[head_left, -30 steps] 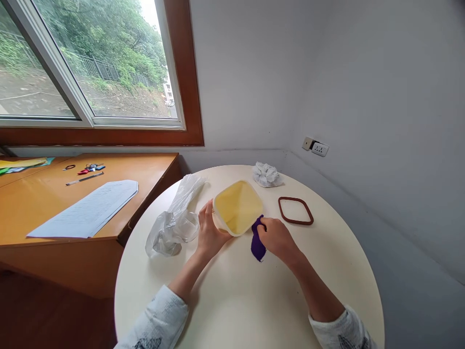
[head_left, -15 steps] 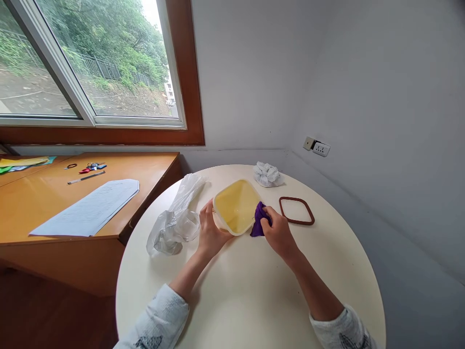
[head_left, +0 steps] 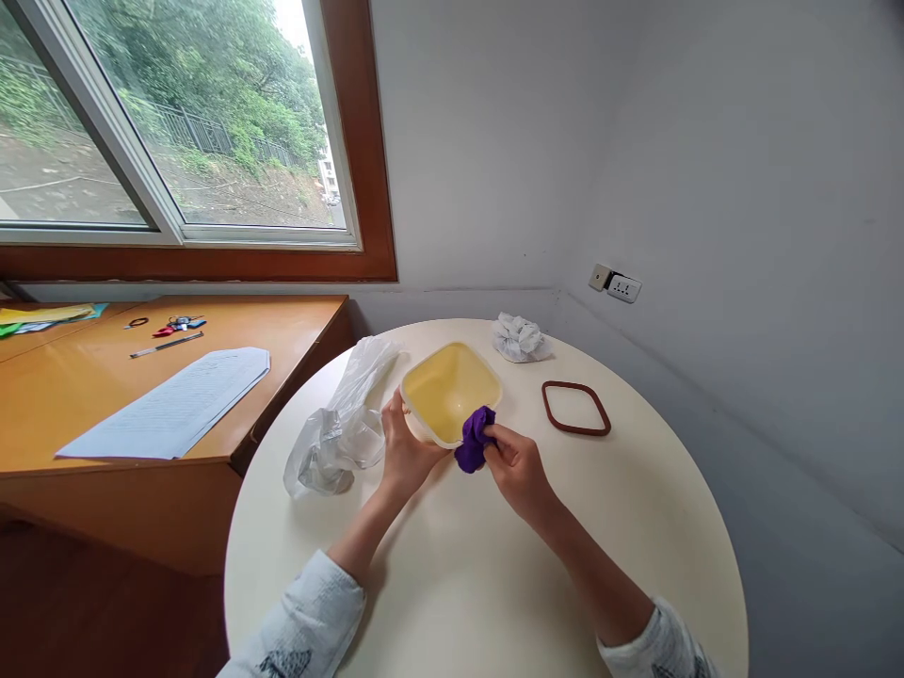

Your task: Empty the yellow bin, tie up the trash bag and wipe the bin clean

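Note:
A pale yellow square container (head_left: 444, 388) is tilted toward me over the round white table (head_left: 487, 565). My left hand (head_left: 402, 452) grips its near left side, fingers wrapped round the wall. My right hand (head_left: 518, 468) is closed on a bunched purple cloth (head_left: 473, 440), which presses on the container's near rim. A brown rectangular sealing ring (head_left: 574, 408) lies flat to the right, apart from both hands.
A crumpled clear plastic bag (head_left: 339, 428) lies left of the container. A white crumpled wad (head_left: 520, 339) sits at the table's far edge. A wooden desk (head_left: 141, 405) to the left carries a sheet of paper (head_left: 173, 403), a pen and small items. A wall socket (head_left: 616, 284) is on the right wall.
My right hand has carried the purple cloth leftward along the container's rim, from its right corner to the near edge. The container has shifted slightly left and tilted more open toward me.

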Demonstrator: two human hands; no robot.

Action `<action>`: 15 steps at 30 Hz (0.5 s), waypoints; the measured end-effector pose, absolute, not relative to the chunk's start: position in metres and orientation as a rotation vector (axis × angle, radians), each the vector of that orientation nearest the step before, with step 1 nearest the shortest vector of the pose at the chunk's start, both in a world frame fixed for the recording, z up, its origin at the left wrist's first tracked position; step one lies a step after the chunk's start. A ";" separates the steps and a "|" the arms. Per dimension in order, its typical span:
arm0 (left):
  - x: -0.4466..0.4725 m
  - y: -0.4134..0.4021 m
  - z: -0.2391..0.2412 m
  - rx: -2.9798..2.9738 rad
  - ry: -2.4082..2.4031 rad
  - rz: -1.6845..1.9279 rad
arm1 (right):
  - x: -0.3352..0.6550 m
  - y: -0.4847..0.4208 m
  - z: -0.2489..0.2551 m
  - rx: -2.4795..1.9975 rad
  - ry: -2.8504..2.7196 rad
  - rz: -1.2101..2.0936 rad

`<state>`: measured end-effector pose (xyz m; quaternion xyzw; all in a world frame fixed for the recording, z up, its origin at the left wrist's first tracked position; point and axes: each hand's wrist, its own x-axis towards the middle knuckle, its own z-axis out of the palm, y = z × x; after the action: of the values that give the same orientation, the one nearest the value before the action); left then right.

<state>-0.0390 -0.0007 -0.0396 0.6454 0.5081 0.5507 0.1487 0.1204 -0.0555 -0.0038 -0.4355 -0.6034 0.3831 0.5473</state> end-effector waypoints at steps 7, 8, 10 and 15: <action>-0.038 -0.003 -0.035 1.757 1.421 1.587 | 0.113 -0.058 -0.007 -0.993 -1.623 0.776; -0.038 -0.003 -0.035 1.753 1.419 1.588 | 0.114 -0.058 -0.006 -0.990 -1.665 0.726; -0.037 -0.003 -0.035 1.752 1.423 1.590 | 0.117 -0.057 -0.004 -0.975 -1.757 0.609; -0.036 -0.002 -0.035 1.789 1.411 1.600 | 0.133 -0.048 -0.005 -0.966 -1.888 0.369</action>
<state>-0.0358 -0.0021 -0.0346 0.6323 0.4987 0.5656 0.1775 0.1329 -0.0482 -0.0046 -0.3949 -0.7721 0.1510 0.4744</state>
